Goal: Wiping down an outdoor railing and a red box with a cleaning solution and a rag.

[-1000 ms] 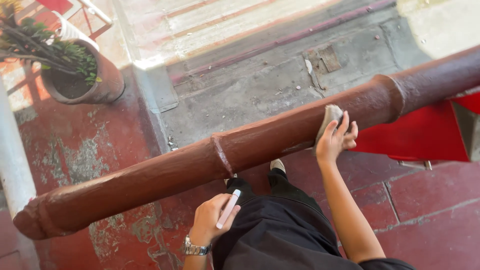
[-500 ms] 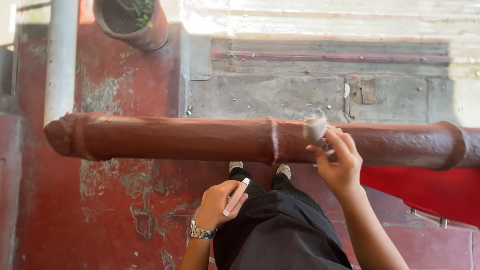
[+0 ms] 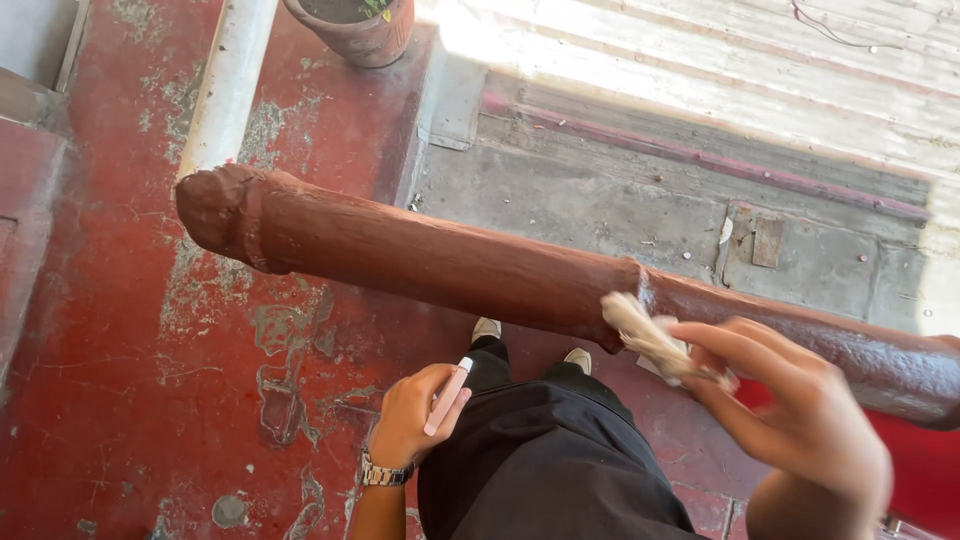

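Observation:
A thick brown-red painted pipe (image 3: 430,262) runs from left to lower right across the head view, at about waist height. My right hand (image 3: 790,420) grips a pale, frayed cloth (image 3: 650,338) and presses it against the pipe's near side beside a raised joint ring. My left hand (image 3: 415,415), with a metal watch on the wrist, hangs by my hip closed around a slim pink and white stick-like object (image 3: 448,396). My black trousers and pale shoes show below the pipe.
A white vertical pole (image 3: 228,85) stands at upper left, next to a clay plant pot (image 3: 355,30). Worn red floor (image 3: 150,400) with flaking paint lies at left. Grey concrete steps (image 3: 600,190) lie beyond the pipe. A bright red surface (image 3: 925,470) sits at lower right.
My right hand has slid the cloth along the pipe toward its left end, past the joint ring. The view has swung, and the hand is nearer the camera. My left hand has barely moved.

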